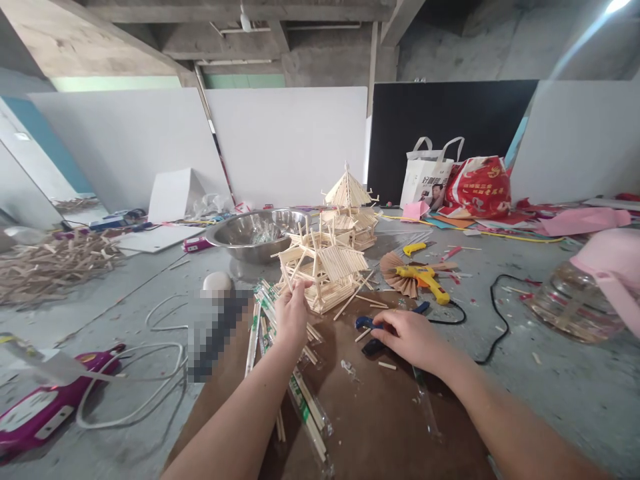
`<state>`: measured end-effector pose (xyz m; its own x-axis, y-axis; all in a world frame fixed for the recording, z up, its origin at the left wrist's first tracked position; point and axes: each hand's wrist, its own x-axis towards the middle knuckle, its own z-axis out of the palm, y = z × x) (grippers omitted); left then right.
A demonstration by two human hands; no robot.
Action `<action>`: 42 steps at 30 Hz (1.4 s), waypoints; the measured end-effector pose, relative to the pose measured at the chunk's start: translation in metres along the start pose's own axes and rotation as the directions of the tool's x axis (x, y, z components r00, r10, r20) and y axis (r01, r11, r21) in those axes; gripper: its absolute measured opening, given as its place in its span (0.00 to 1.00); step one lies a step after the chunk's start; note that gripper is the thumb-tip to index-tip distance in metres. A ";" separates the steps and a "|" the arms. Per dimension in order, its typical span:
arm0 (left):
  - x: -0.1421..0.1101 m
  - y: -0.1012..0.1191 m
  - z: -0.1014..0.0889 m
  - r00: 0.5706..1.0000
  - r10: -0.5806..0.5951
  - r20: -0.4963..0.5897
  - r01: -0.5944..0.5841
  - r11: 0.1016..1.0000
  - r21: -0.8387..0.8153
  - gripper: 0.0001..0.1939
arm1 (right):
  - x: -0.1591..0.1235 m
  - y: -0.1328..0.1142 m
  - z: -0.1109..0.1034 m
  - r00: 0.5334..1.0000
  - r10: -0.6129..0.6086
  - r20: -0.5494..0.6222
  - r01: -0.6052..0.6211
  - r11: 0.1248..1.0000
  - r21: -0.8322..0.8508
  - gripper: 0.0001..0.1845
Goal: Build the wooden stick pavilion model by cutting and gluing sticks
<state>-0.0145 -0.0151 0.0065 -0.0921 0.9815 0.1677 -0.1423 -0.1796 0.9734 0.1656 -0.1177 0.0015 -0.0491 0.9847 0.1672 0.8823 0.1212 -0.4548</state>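
My left hand (294,310) is closed in a pinch at the near left side of a small house model (330,267) built of wooden chopsticks. A pale stick rises from its fingertips; whether it is loose or part of the model I cannot tell. To the right, my right hand (409,335) curls its fingers over blue-handled pliers (367,323) low over the brown board (380,420); their jaws are partly hidden. Wrapped chopsticks (307,400) lie beneath my left forearm. Short cut pieces (387,365) and torn clear wrappers lie near my right hand.
A yellow glue gun (425,279) with a black cord lies right of the model. Behind stand a roofed stick pavilion (347,190) and a steel basin (235,247). At left are a purple power strip (55,400) and white cable; at far right, a pink-lidded jug (575,300).
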 end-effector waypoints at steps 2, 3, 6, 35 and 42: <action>-0.002 0.000 0.002 0.999 -0.046 0.022 0.047 0.998 -0.037 0.14 | 0.000 -0.001 -0.001 1.000 -0.001 0.006 0.001 1.000 -0.001 0.13; -0.002 0.000 0.003 0.998 -0.054 0.022 0.055 0.998 -0.043 0.14 | 0.000 -0.001 -0.001 1.000 0.001 0.008 -0.001 1.000 -0.001 0.13; -0.003 0.000 0.004 0.998 -0.049 -0.031 0.048 0.999 -0.020 0.14 | 0.000 -0.002 -0.001 1.000 0.010 0.012 -0.010 1.000 -0.003 0.13; -0.014 -0.008 0.012 0.892 -0.305 0.335 0.391 0.891 -0.230 0.23 | 0.000 -0.003 -0.002 1.000 0.018 0.015 -0.018 1.000 -0.001 0.12; -0.021 -0.009 0.013 0.841 -0.295 0.453 0.389 0.912 -0.128 0.27 | 0.000 0.000 0.001 1.000 -0.001 0.004 0.001 1.000 -0.006 0.13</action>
<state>0.0014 -0.0338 -0.0033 0.4105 0.9087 -0.0757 -0.2919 0.2096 0.9332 0.1654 -0.1177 0.0009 -0.0521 0.9850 0.1642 0.8851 0.1217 -0.4491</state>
